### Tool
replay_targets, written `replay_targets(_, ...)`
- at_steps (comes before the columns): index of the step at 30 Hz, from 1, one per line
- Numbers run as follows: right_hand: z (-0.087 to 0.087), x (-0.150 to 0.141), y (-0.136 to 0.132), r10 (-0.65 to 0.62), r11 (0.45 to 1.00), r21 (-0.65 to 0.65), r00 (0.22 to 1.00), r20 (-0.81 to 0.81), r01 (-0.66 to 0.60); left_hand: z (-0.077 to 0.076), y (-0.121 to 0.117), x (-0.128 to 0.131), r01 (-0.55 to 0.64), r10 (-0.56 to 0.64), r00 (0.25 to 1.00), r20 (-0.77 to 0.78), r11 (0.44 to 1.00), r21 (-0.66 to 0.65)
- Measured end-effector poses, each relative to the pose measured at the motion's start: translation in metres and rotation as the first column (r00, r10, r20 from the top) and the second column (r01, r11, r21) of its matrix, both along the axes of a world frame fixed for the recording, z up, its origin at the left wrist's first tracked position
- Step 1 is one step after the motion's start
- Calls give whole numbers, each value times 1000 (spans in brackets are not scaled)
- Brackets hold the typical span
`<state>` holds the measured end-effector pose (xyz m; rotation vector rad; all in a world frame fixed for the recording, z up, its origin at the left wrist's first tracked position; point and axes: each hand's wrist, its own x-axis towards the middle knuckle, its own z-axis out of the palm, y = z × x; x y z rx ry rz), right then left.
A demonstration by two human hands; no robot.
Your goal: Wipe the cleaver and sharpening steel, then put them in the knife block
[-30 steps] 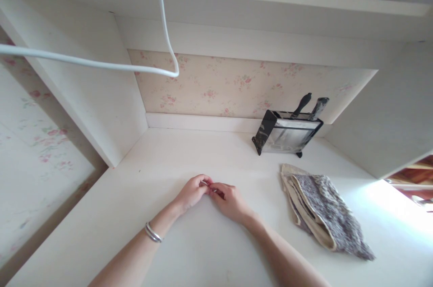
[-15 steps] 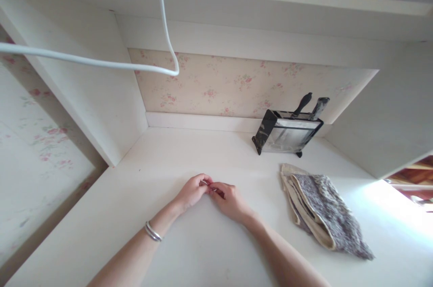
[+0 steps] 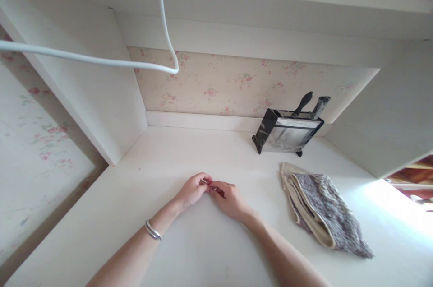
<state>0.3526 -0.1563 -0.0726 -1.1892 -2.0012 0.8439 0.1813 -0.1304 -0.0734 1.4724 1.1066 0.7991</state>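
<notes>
My left hand [image 3: 193, 191] and my right hand [image 3: 230, 199] meet fingertip to fingertip just above the white tabletop [image 3: 209, 251]. Both are closed in a pinch. Something small and pale shows between the fingers, too little of it to name. A silver bracelet [image 3: 153, 230] circles my left wrist. To the right of my right hand lies a folded grey and beige cloth [image 3: 333, 210], apart from my fingers.
Against the back wall stands a black-framed knife holder [image 3: 287, 133] with two handles sticking up. A white cable [image 3: 101, 60] hangs across the upper left. Overhead runs a shelf [image 3: 304, 0] with plastic-wrapped things on it. White side panels [image 3: 98, 75] flank the tabletop.
My hands stay pinched together in the same place. Only a very slight shift of the camera view shows.
</notes>
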Motion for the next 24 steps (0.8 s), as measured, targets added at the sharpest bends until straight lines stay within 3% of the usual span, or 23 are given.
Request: replay_targets(24,-2,0,1,2,1000,-2,1000,8,-2,-1,0,0,-3,3,1000,-2,1000,-3)
